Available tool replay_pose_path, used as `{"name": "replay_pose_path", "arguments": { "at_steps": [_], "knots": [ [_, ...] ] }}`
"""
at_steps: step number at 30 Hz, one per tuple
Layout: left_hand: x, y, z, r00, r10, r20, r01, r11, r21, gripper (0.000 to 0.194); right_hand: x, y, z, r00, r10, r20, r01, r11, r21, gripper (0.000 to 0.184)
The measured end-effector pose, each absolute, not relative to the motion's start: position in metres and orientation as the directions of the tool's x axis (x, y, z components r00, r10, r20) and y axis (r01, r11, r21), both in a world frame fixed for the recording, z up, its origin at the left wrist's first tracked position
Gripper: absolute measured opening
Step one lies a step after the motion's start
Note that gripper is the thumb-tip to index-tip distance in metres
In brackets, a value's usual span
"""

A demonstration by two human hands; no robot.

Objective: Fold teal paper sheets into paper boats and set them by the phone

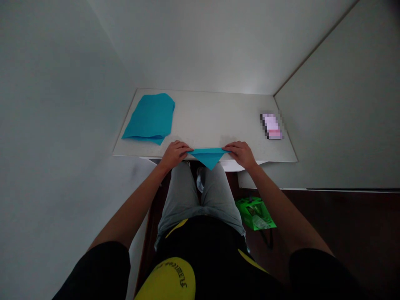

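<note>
My left hand [175,154] and my right hand [242,154] rest at the front edge of a white table [212,121], pinching the two ends of a folded teal cloth or sheet [208,156]. Its pointed triangular middle hangs over the edge toward my knees. Farther left on the tabletop lies a second teal sheet [150,118], folded loosely in layers, well away from my left hand. The picture does not settle whether the teal material is fabric or paper.
A blurred phone-sized object [271,126] lies at the table's right end. White walls meet around the table's back and sides. My grey-clad knees sit under the front edge, and a green bag [254,213] lies on the dark floor at the right.
</note>
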State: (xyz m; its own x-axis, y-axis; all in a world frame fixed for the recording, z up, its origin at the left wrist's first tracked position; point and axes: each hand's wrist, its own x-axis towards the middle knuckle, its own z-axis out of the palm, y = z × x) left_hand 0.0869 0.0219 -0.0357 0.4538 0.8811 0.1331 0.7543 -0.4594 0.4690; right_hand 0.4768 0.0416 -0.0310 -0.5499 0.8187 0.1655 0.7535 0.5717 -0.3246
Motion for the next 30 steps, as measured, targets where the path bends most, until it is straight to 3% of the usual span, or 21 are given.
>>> {"name": "replay_pose_path", "arguments": {
  "at_steps": [5,11,17,22,26,30],
  "knots": [
    [0.088,0.014,-0.036,0.488,0.854,0.178,0.72,-0.51,0.471,0.034,0.487,0.033,-0.031,-0.583,0.798,0.15,0.737,0.598,-0.314,0.038],
    [0.097,-0.003,-0.029,0.485,0.866,0.124,0.763,-0.488,0.424,0.043,0.483,0.016,-0.032,-0.58,0.801,0.151,0.761,0.598,-0.252,0.041],
    [0.127,-0.01,-0.024,0.568,0.808,0.159,0.732,-0.584,0.35,0.068,0.476,0.013,-0.032,-0.554,0.819,0.148,0.78,0.573,-0.25,0.04],
    [0.153,0.002,-0.03,0.65,0.748,0.13,0.684,-0.652,0.328,0.054,0.474,0.014,-0.027,-0.528,0.838,0.136,0.804,0.545,-0.238,0.043],
    [0.158,0.001,-0.041,0.664,0.728,0.174,0.663,-0.68,0.313,0.045,0.462,-0.004,-0.024,-0.505,0.848,0.159,0.825,0.529,-0.201,0.055],
    [0.159,-0.006,-0.051,0.645,0.741,0.187,0.676,-0.667,0.314,0.049,0.43,-0.028,-0.025,-0.545,0.821,0.171,0.783,0.571,-0.246,0.087]
  ]
}}
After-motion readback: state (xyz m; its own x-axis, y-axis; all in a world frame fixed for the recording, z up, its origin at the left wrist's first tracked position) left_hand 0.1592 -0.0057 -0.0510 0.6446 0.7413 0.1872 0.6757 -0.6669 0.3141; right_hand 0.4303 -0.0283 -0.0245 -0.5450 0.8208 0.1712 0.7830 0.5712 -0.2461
